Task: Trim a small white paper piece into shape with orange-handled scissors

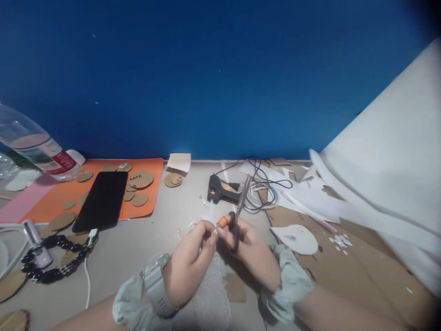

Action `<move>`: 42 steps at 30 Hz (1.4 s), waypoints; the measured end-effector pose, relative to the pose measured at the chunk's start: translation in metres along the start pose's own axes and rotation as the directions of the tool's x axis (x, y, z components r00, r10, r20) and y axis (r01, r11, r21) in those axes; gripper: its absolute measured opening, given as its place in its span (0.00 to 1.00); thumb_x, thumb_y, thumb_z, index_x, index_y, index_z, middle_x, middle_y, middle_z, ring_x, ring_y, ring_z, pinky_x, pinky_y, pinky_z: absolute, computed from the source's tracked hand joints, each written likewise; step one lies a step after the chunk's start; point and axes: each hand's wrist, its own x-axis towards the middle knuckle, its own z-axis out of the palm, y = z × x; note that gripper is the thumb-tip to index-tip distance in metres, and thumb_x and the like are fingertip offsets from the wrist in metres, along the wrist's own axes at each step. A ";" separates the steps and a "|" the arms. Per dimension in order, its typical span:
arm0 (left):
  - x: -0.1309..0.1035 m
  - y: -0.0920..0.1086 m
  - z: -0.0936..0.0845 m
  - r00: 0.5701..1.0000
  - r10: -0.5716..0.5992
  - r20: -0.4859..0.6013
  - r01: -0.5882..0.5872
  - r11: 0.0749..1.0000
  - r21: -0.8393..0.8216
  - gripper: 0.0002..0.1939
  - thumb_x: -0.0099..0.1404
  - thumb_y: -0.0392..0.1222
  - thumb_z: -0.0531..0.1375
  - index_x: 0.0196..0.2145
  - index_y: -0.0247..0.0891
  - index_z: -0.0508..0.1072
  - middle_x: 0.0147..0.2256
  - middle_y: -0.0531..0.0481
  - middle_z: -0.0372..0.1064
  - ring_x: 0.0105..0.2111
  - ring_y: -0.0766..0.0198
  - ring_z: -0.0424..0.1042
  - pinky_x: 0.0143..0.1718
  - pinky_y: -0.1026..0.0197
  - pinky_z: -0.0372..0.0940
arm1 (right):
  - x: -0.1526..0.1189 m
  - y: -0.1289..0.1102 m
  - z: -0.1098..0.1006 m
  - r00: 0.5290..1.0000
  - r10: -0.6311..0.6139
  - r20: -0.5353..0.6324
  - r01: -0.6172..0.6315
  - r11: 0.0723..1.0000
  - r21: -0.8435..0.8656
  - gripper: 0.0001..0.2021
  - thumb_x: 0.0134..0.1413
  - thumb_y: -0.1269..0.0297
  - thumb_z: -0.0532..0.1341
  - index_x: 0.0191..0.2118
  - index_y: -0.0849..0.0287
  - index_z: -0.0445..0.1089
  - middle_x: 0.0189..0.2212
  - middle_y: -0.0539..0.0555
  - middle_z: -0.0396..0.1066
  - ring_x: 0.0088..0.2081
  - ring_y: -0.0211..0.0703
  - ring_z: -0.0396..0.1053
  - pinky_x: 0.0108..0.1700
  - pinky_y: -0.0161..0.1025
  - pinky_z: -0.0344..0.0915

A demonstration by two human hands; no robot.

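The right hand [253, 252] is holding scissors [240, 205], blades pointing toward the far edge of the counter [189, 197]. Just beside, the left hand [190, 257] is pinching its fingers narrow, contents unclear.

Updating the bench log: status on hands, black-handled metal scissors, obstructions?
Left hand: pinched, contents too small to tell. Right hand: holding the black-handled metal scissors, blades pointing away from the wearer. Black plastic glue gun lies just beyond both.

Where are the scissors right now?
In the head view, the scissors are just right of centre, in the right hand, close to the glue gun.
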 end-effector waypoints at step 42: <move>0.001 0.001 -0.001 0.999 -0.004 0.035 0.007 0.997 -0.080 0.10 0.70 0.41 0.47 0.34 0.39 0.63 0.27 0.55 0.59 0.29 0.65 0.59 0.34 0.61 0.57 | -0.001 0.000 0.001 0.999 0.006 -0.043 -0.008 0.998 -0.056 0.12 0.56 0.55 0.60 0.37 0.57 0.59 0.22 0.43 0.55 0.21 0.31 0.53 0.22 0.29 0.53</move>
